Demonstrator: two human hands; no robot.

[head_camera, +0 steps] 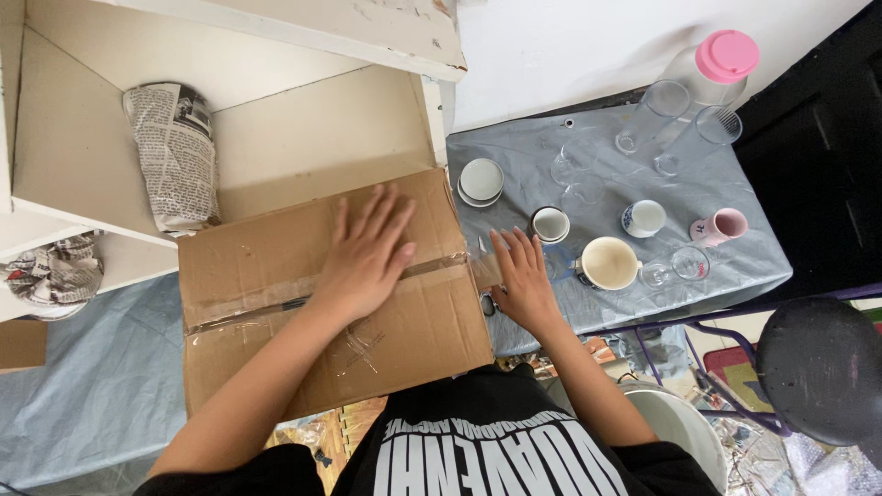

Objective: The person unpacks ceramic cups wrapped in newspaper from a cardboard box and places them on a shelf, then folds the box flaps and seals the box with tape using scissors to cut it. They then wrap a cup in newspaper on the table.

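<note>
1. While the left hand lies flat and spread on the closed box, it seems to press the flaps down along the taped seam.
2. Right hand, fingers open, rests at the box's right edge on the tape end, holding nothing firmly that I can tell.
3. Right of it on the worktop stand four cups, about six glasses and one pink-lidded jug.
4. Far left, two newspaper bundles sit on shelves.
</note>
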